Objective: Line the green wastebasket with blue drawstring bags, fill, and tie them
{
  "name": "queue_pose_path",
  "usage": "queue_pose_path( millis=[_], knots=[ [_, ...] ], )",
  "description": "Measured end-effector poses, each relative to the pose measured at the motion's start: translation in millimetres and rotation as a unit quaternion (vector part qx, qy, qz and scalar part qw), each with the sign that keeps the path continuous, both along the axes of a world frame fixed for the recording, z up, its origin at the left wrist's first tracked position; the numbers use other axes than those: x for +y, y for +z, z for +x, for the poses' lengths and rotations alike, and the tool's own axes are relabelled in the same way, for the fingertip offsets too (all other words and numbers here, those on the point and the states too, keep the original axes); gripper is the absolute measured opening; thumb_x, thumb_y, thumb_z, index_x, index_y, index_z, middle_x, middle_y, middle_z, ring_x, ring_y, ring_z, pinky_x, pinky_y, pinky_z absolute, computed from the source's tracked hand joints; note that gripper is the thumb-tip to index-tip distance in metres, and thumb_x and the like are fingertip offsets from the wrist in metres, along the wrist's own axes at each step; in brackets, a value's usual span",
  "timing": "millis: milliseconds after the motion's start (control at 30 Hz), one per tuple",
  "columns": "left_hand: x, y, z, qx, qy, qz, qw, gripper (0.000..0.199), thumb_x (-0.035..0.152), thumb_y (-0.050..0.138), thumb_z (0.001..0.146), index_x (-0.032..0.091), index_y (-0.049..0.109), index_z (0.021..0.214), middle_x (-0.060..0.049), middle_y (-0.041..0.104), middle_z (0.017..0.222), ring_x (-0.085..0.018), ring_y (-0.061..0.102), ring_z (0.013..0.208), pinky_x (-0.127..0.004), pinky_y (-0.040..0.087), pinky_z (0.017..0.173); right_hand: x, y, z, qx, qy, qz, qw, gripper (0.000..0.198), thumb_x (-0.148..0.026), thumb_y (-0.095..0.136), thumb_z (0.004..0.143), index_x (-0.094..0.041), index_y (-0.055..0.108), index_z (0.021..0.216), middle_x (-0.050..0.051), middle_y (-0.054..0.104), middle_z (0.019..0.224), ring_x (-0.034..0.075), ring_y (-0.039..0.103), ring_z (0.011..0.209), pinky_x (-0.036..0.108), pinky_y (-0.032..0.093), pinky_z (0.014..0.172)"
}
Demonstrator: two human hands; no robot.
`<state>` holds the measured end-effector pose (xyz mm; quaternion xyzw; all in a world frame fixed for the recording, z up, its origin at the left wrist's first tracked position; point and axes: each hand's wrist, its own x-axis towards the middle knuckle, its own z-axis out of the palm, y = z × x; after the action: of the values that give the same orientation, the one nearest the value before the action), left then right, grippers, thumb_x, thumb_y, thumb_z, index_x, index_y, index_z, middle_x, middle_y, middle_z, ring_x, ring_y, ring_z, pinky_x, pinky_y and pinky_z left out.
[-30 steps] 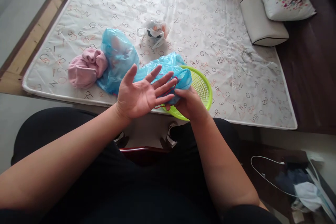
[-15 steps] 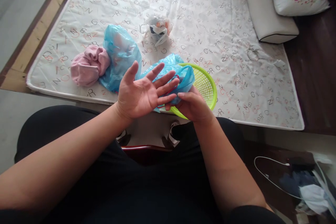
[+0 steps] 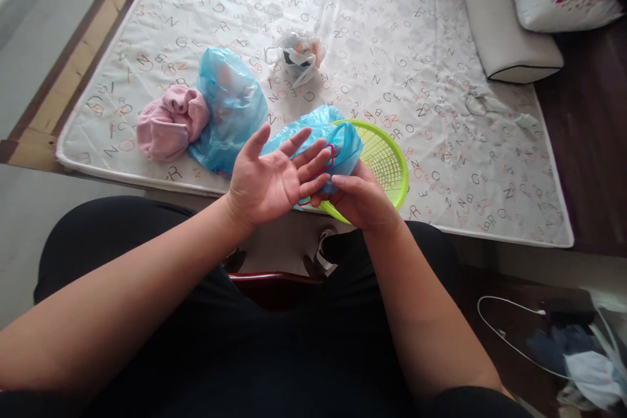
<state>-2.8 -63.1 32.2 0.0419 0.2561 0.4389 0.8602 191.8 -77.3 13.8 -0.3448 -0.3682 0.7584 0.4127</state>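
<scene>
My left hand (image 3: 269,184) is turned palm up with its fingers spread, nothing resting on it. Its fingertips reach in front of a thin blue plastic bag (image 3: 349,140) with a red drawstring (image 3: 332,155). My right hand (image 3: 367,201) grips the near end of that bag between thumb and fingers, some of them hidden behind the plastic. Beneath the bag and right hand lies a lime-green mesh basket (image 3: 403,176), partly covered. Left of my hands stands a second, puffed-out blue plastic bag (image 3: 232,101), its contents blurred by the film.
A bundled pink cloth (image 3: 169,127) touches the puffed bag. Farther back sits a clear plastic bag (image 3: 302,55) with dark and orange items. All lie on a letter-printed mattress (image 3: 416,65). Two pillows (image 3: 516,36) are at the far right; a white cable (image 3: 504,333) hangs low right.
My left hand has shifted slightly right and its fingers have curled a little. The right hand keeps its hold on the blue bag. The whole view has moved slightly.
</scene>
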Motion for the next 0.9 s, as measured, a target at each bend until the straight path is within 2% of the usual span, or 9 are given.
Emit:
queue_pose_path(
  millis=[300, 400, 467, 567, 633, 700, 767, 833, 900],
  knots=[
    [-2, -1.2, 5, 0.090, 0.024, 0.018, 0.995, 0.042, 0.057, 0.057, 0.105, 0.021, 0.072, 0.121, -0.013, 0.081, 0.124, -0.035, 0.074, 0.133, -0.048, 0.067, 0.100, 2, -2, -2, -0.017, -0.014, 0.000, 1.000, 0.045, -0.038, 0.086, 0.084, -0.029, 0.067, 0.124, 0.002, 0.077, 0.112, 0.018, 0.072, 0.087, 0.031, 0.065, 0.067],
    [2, -9.7, 6, 0.173, 0.020, 0.027, 0.984, 0.036, 0.055, 0.068, 0.097, 0.021, 0.071, 0.111, -0.013, 0.080, 0.121, -0.035, 0.076, 0.127, -0.046, 0.067, 0.097, 5, -6, -1, -0.035, -0.059, -0.008, 0.998, 0.037, -0.043, 0.085, 0.087, -0.027, 0.070, 0.117, 0.001, 0.076, 0.105, 0.016, 0.070, 0.082, 0.028, 0.063, 0.063],
    [7, -20.4, 6, 0.270, 0.013, 0.029, 0.962, 0.032, 0.046, 0.076, 0.089, 0.021, 0.068, 0.107, -0.013, 0.079, 0.120, -0.035, 0.076, 0.123, -0.046, 0.066, 0.098, 9, -10, 0, -0.052, -0.110, -0.005, 0.993, 0.032, -0.045, 0.086, 0.088, -0.027, 0.072, 0.111, 0.001, 0.074, 0.100, 0.015, 0.068, 0.078, 0.026, 0.060, 0.060],
    [15, -38.9, 4, 0.441, 0.006, 0.084, 0.894, 0.038, 0.035, 0.083, 0.082, 0.021, 0.066, 0.112, -0.014, 0.075, 0.129, -0.035, 0.072, 0.129, -0.051, 0.059, 0.111, 15, -12, 6, -0.068, -0.166, 0.016, 0.984, 0.028, -0.045, 0.087, 0.087, -0.028, 0.073, 0.104, 0.001, 0.073, 0.098, 0.016, 0.067, 0.081, 0.027, 0.060, 0.063],
    [22, -49.2, 0, 0.547, 0.013, 0.172, 0.819, 0.053, 0.035, 0.088, 0.079, 0.023, 0.065, 0.125, -0.015, 0.069, 0.145, -0.038, 0.062, 0.145, -0.057, 0.049, 0.124, 17, -11, 11, -0.072, -0.180, 0.031, 0.981, 0.026, -0.046, 0.086, 0.087, -0.029, 0.073, 0.102, 0.001, 0.074, 0.099, 0.018, 0.069, 0.089, 0.030, 0.063, 0.072],
    [29, -56.9, -7, 0.630, 0.036, 0.258, 0.732, 0.074, 0.035, 0.094, 0.075, 0.026, 0.061, 0.141, -0.015, 0.055, 0.164, -0.040, 0.041, 0.163, -0.060, 0.034, 0.136, 19, -9, 15, -0.074, -0.186, 0.046, 0.979, 0.025, -0.047, 0.085, 0.088, -0.029, 0.071, 0.098, 0.001, 0.073, 0.097, 0.020, 0.070, 0.094, 0.033, 0.063, 0.077],
    [38, -62.2, -17, 0.678, 0.064, 0.309, 0.663, 0.092, 0.032, 0.098, 0.071, 0.031, 0.056, 0.153, -0.012, 0.038, 0.179, -0.042, 0.016, 0.174, -0.062, 0.021, 0.141, 19, -6, 19, -0.076, -0.192, 0.059, 0.977, 0.027, -0.049, 0.083, 0.089, -0.028, 0.066, 0.092, 0.001, 0.070, 0.092, 0.021, 0.070, 0.095, 0.034, 0.063, 0.078],
    [48, -65.1, -28, 0.699, 0.081, 0.329, 0.630, 0.098, 0.031, 0.097, 0.073, 0.036, 0.051, 0.159, -0.009, 0.028, 0.184, -0.042, 0.003, 0.176, -0.063, 0.017, 0.142, 20, -2, 24, -0.072, -0.206, 0.068, 0.973, 0.030, -0.051, 0.081, 0.089, -0.028, 0.062, 0.089, 0.001, 0.068, 0.091, 0.022, 0.069, 0.095, 0.035, 0.063, 0.078],
    [58, -64.7, -37, 0.698, 0.081, 0.346, 0.621, 0.096, 0.031, 0.093, 0.078, 0.037, 0.048, 0.162, -0.010, 0.031, 0.182, -0.042, 0.011, 0.175, -0.063, 0.023, 0.140, 20, 2, 30, -0.070, -0.236, 0.084, 0.966, 0.031, -0.050, 0.079, 0.089, -0.028, 0.058, 0.087, 0.001, 0.066, 0.090, 0.021, 0.068, 0.093, 0.035, 0.063, 0.079]
  ],
)
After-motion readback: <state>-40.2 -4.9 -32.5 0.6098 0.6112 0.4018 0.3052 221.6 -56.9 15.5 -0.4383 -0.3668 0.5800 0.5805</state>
